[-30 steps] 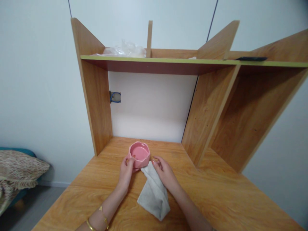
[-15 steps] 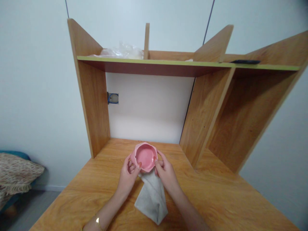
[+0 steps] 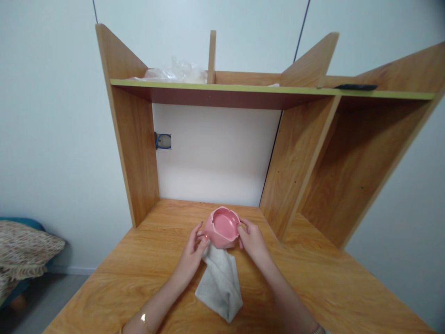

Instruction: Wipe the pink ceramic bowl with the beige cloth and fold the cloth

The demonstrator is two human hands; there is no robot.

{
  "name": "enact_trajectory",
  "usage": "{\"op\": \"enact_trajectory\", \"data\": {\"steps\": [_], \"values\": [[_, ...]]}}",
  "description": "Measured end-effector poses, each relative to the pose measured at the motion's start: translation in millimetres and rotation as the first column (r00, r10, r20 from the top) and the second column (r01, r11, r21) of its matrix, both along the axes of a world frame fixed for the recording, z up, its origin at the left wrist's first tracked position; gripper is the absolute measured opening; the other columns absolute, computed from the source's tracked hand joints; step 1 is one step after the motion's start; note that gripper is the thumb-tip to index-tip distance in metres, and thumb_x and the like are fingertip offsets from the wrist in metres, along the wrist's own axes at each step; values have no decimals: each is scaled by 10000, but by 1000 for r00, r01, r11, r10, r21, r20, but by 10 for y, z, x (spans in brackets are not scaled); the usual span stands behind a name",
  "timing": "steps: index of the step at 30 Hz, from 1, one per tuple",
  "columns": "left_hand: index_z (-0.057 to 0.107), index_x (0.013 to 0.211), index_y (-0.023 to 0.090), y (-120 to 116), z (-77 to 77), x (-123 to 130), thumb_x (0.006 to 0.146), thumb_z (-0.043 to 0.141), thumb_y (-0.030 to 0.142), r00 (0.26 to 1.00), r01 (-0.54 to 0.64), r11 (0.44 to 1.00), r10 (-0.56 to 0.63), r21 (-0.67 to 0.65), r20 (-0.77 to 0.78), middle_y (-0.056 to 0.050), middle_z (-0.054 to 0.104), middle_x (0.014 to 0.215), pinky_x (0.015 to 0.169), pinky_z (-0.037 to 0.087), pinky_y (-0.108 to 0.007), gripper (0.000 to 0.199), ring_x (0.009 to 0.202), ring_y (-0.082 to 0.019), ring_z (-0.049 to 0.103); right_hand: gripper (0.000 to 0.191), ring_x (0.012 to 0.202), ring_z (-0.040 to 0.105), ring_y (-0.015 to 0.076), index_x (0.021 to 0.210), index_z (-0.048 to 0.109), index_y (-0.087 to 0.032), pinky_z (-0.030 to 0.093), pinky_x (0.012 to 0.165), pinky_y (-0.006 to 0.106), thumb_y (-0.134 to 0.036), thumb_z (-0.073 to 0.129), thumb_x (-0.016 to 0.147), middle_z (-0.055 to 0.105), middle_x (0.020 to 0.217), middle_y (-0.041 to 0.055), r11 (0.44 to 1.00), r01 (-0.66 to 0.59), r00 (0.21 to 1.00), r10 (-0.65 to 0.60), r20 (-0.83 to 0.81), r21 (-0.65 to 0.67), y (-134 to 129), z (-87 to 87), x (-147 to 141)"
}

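A pink faceted ashtray (image 3: 222,236) with a round hollow and a notched rim is tilted above the table, its hollow facing me. My right hand (image 3: 252,239) grips its right side, thumb at the rim and fingers behind. At the lower left side is my left hand (image 3: 193,253), its thumb against the ashtray and its other fingers curled beside it, partly hidden. Below the ashtray a grey cloth (image 3: 222,287) lies on the table between my forearms, its upper end close to my left thumb.
The wooden table (image 3: 139,278) has upright panels and a shelf (image 3: 208,88) behind it. On the shelf are a clear plastic bag (image 3: 177,72) and a flat black object (image 3: 356,86). An open socket box (image 3: 163,141) shows in the wall. A patterned fringed cloth (image 3: 26,253) lies at left.
The ashtray has shifted right and turned, so more of its left outer side shows. My right hand has moved right with it; my left hand has shifted slightly right and down.
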State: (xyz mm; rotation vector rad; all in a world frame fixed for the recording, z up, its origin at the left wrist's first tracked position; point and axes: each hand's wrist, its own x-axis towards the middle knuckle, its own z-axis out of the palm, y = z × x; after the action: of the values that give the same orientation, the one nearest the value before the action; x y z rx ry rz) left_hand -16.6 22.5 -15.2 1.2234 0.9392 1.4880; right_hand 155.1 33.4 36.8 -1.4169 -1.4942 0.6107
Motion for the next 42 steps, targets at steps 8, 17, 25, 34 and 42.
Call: {"op": "enact_trajectory", "data": {"steps": [8,17,25,34,42], "values": [[623,878,179,24,50,-95,719,583,389,992,-83,994,89,64,-89,-75,636,960,863,384,-289,267,953,-193,552,412,338,486,145,1014,611,-48,367,436,220,-227,369,731,442,291,-54,985,155,983,-147,107,-74,136,-17,530],[631,741,171,42,11,-89,699,552,297,987,-66,995,75,70,-144,-66,644,822,785,417,-300,155,834,-198,572,396,361,506,160,985,612,-33,366,451,234,-228,341,771,449,293,-39,955,234,961,-198,195,-181,147,-267,1099],[631,737,168,54,-17,-96,683,544,235,984,-44,998,53,51,-173,-51,638,796,785,415,-298,122,834,-194,568,343,412,532,170,850,641,-51,378,492,240,-214,362,737,496,335,-11,940,270,948,-222,228,-211,146,-449,1306],[622,729,171,55,-39,-70,657,573,224,993,17,1000,-16,5,-118,-43,633,767,787,416,-290,102,798,-178,572,356,398,528,176,855,634,-54,376,485,249,-262,367,743,491,311,-13,924,291,948,-244,204,-248,90,-429,1334],[622,740,164,89,-83,-85,662,562,188,990,-16,999,22,48,-136,-43,629,770,782,424,-296,102,791,-174,571,352,415,544,186,927,594,-52,372,481,256,-285,390,760,500,318,-14,903,340,929,-279,242,-264,82,-398,1310]]}}
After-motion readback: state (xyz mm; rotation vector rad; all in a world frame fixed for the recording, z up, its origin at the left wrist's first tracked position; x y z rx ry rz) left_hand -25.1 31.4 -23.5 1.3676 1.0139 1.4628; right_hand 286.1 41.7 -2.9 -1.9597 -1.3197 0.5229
